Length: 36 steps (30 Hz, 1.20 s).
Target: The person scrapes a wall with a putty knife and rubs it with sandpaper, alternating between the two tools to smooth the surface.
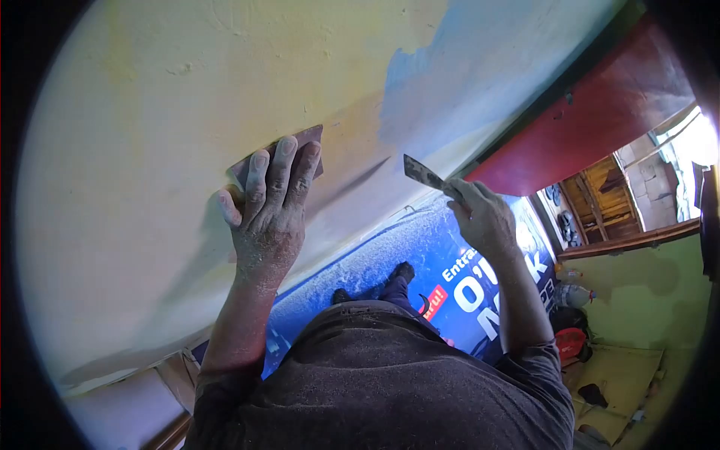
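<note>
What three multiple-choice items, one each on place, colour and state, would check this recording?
1. Where is the sandpaper?
A) pressed to the wall under the left hand
B) on the floor
C) in a pocket
2. What colour is the floor sheet?
A) green
B) blue with white letters
C) black
3. How is the scraper held?
A) lying on the floor
B) stuck in the wall
C) gripped in the right hand

Key:
1 A, the fingers lie spread over it against the wall.
2 B, blue shows below the wall, with white print.
3 C, the fingers close round its handle.
</note>
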### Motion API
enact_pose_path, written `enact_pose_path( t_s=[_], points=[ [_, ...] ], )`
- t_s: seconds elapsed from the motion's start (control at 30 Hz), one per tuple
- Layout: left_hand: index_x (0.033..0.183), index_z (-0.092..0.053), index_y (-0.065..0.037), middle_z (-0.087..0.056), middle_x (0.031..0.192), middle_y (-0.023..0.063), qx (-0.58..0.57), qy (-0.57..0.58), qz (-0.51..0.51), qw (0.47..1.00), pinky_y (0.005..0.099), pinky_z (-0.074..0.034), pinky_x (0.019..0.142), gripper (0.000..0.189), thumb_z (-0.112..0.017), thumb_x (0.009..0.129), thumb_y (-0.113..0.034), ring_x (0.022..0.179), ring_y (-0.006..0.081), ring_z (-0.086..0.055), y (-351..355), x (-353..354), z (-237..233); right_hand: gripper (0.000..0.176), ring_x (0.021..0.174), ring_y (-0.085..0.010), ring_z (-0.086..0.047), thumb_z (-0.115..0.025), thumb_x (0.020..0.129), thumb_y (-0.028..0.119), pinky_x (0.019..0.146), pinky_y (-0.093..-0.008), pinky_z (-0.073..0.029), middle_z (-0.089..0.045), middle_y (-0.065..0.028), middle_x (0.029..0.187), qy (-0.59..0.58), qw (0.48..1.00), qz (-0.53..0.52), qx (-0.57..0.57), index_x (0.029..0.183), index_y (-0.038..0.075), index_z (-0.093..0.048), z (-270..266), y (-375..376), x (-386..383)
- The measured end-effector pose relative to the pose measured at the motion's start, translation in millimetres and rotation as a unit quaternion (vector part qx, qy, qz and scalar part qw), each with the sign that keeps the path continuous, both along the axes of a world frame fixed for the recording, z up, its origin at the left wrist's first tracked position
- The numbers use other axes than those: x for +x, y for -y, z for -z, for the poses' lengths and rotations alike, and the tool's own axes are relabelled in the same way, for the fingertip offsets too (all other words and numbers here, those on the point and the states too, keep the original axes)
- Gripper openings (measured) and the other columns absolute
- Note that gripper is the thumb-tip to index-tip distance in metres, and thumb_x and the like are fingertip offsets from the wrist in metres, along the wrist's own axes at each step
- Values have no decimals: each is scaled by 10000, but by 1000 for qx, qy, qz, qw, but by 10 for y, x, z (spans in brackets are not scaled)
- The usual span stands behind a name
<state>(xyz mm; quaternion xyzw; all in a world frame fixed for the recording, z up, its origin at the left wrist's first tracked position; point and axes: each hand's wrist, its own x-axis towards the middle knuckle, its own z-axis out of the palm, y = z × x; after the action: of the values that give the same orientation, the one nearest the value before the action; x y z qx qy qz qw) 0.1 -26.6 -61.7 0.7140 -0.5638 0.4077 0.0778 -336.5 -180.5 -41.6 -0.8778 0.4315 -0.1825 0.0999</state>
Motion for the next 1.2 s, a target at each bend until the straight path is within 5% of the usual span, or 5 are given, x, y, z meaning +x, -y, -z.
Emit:
enact_pose_path(
  t_s=[0.27,0.37,0.9,0.93,1.2],
  points=[
    [1647,-607,-350,-406,1826,-38,7,-109,67,992,634,134,1329,629,-746,1040,-262,1730,245,-226,-29,-42,-84,308,998,-259,-780,-733,987,88,852,-449,-625,-720,-48,1074,-130,981,-120,-82,1278,170,-792,-634,270,-73],
    [1692,-551,-285,-407,1806,106,18,-51,55,997,665,-91,1237,793,-842,963,-394,1624,369,-339,-39,-27,-111,320,986,-252,-761,-724,978,83,866,-437,-629,-701,-46,1063,-126,975,-145,-115,1283,151,-793,-812,378,-21],
    [1641,-566,-244,-362,1757,233,50,-27,-1,998,774,-275,1092,753,-854,979,-458,1520,557,-349,-117,-83,-125,326,914,-213,-685,-726,937,15,796,-384,-616,-645,-44,967,-55,967,-192,-158,1224,126,-832,-780,710,211],
    [1652,-586,-339,-243,1878,107,38,-67,14,997,779,130,1243,663,-780,1037,-490,1721,486,-71,-119,-34,-39,341,913,-214,-698,-743,926,18,781,-375,-624,-666,-40,975,-54,967,-190,-161,1234,135,-833,-790,701,218],
    [1590,-619,-220,-339,1752,245,60,-9,-11,998,822,-121,1190,666,-751,1041,-574,1552,591,-280,-151,-27,-59,214,866,-168,-670,-751,961,48,730,-323,-595,-654,-28,939,-18,970,-187,-156,1147,104,-842,-939,667,274]
  ],
)
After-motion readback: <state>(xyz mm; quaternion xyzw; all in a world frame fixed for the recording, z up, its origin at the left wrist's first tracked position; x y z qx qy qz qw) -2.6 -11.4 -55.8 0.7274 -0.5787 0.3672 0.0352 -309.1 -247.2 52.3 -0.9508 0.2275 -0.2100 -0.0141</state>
